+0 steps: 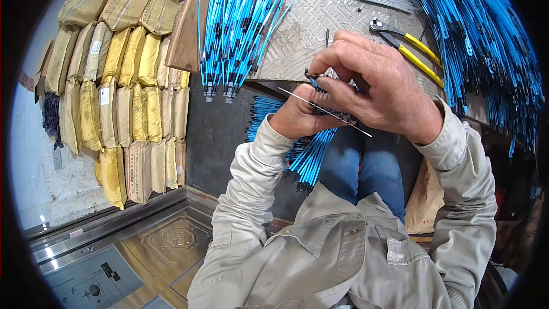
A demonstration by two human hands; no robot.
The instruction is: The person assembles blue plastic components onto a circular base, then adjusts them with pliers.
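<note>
at frame centre, a bundle of blue rods [311, 157] is gripped by the left hand [297, 117], fingers wrapped around it. a thin metal wire [326, 111] is pinched by the right hand [377, 88], fingers closed, just above the bundle. yellow-handled pliers [409, 51] lie on the bench [320, 17] at upper right. more blue rods [240, 28] are laid at upper centre. stacked tan sacks [126, 80] are seen at left.

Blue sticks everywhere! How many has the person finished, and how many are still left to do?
I cannot count them or tell finished from unfinished. One bunch of blue rods lies on the metal bench, a bigger heap at the right. In hand: the left hand grips a blue bundle, the right hand works a thin wire. Yellow-handled pliers lie unused.
</note>
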